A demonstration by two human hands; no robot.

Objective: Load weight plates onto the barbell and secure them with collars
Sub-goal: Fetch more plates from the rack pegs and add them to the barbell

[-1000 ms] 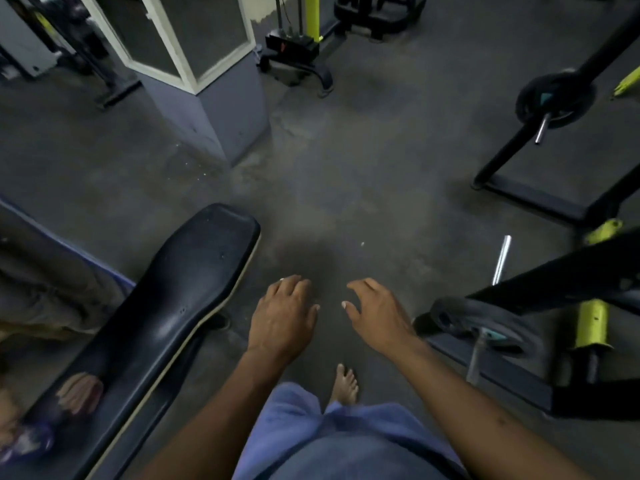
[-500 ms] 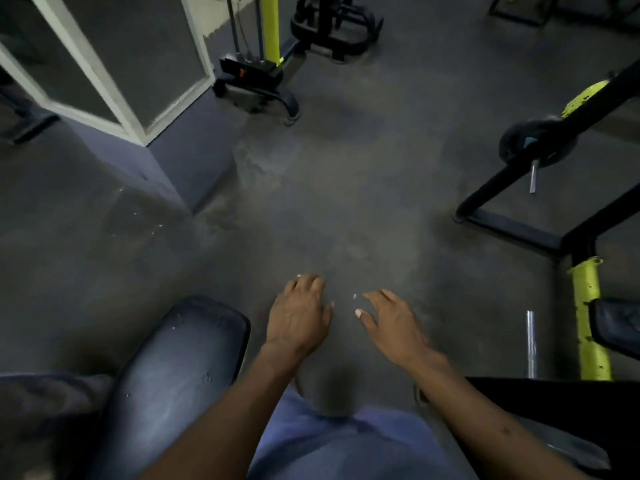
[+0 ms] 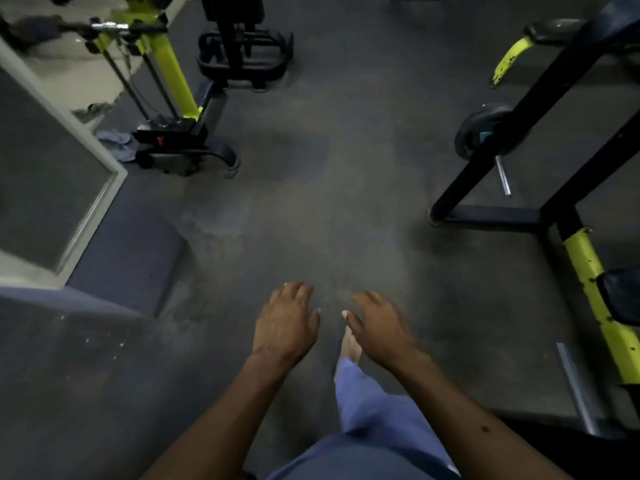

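Grey rubber floor (image 3: 311,209) was seen beneath both hands. The left hand (image 3: 285,323) and right hand (image 3: 379,329) were held out palm-down, close together but apart, fingers relaxed and loosely spread, nothing gripped. A black plate (image 3: 485,133) was hung on a chrome peg (image 3: 503,175) of the black rack (image 3: 491,188), well to the right. A bare foot (image 3: 350,344) was seen below the right hand.

a yellow cable machine (image 3: 173,74) stands far left, blue sandals (image 3: 116,142) beside its base, a mirror (image 3: 45,174) on the left.
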